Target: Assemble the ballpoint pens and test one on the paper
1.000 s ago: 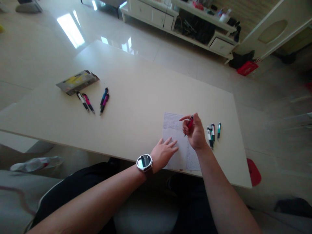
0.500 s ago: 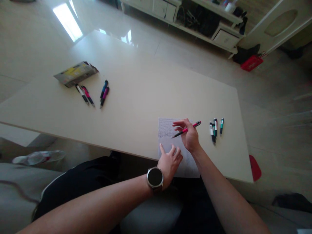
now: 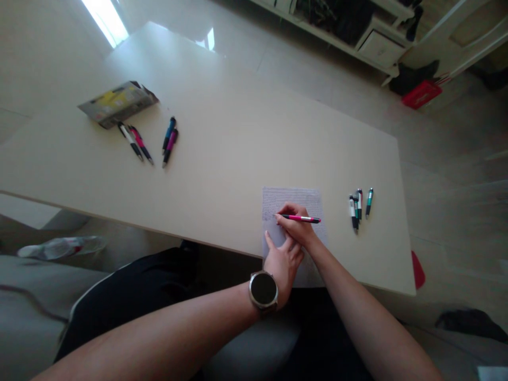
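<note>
A sheet of paper [image 3: 291, 194] covered with lines of writing in its upper part lies at the table's near edge. My right hand [image 3: 297, 227] is closed around a pink and black pen [image 3: 299, 218], its tip at the left side of the paper, just below the written lines. Lower on the sheet, my left hand [image 3: 282, 259] rests with fingers spread, pressing the paper; its fingertips lie close to the right hand, and I cannot tell if they touch. A round watch [image 3: 263, 289] sits on the left wrist.
Several pens [image 3: 354, 212] lie right of the paper on the white table [image 3: 222, 174]. At the left are a grey and yellow box [image 3: 119, 105], a white and a pink pen [image 3: 141, 144], and a blue and a purple pen [image 3: 170, 148]. A plastic bottle [image 3: 61, 247] lies below the table edge.
My right hand has come down onto the paper, bringing the pen tip to the left side of the sheet and the pen nearly level. My left hand stays spread on the paper. The view has shifted slightly.
</note>
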`<state>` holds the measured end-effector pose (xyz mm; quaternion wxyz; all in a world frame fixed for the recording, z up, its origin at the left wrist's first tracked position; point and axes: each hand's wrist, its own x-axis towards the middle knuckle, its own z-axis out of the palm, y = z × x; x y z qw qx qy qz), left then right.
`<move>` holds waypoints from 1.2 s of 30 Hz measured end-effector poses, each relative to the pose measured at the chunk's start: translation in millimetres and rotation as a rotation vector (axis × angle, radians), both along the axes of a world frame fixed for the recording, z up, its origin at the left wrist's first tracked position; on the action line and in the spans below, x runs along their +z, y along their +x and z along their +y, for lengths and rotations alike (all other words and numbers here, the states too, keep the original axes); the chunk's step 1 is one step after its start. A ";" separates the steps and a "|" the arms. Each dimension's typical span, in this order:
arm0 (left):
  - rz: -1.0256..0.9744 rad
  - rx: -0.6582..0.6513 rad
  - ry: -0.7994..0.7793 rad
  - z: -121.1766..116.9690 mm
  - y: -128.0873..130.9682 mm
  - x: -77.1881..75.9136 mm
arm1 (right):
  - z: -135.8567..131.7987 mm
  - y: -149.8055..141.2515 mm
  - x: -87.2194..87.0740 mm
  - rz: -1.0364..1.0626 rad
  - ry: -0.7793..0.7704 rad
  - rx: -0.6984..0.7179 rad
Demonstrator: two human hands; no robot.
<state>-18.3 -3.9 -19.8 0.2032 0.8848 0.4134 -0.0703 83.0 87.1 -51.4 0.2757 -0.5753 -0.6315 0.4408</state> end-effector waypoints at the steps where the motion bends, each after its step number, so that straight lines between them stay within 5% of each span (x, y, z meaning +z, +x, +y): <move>1: -0.001 -0.005 -0.003 0.2 -0.8 0.6 | -0.5 0.9 -2.0 -0.016 0.010 0.001; 18: 0.006 -0.028 -0.052 2.0 -1.8 4.4 | 1.4 -1.3 -2.1 -0.146 0.095 0.093; 22: 0.010 -0.016 -0.026 3.6 -1.7 7.2 | 5.6 -1.1 0.6 0.065 -0.040 -0.065; 26: -0.002 -0.001 -0.029 4.8 -1.9 9.3 | 16.9 5.0 9.3 0.194 0.101 -0.250; 36: -0.044 -0.002 -0.018 11.8 0.3 11.0 | 32.0 49.7 28.8 0.052 0.153 -0.338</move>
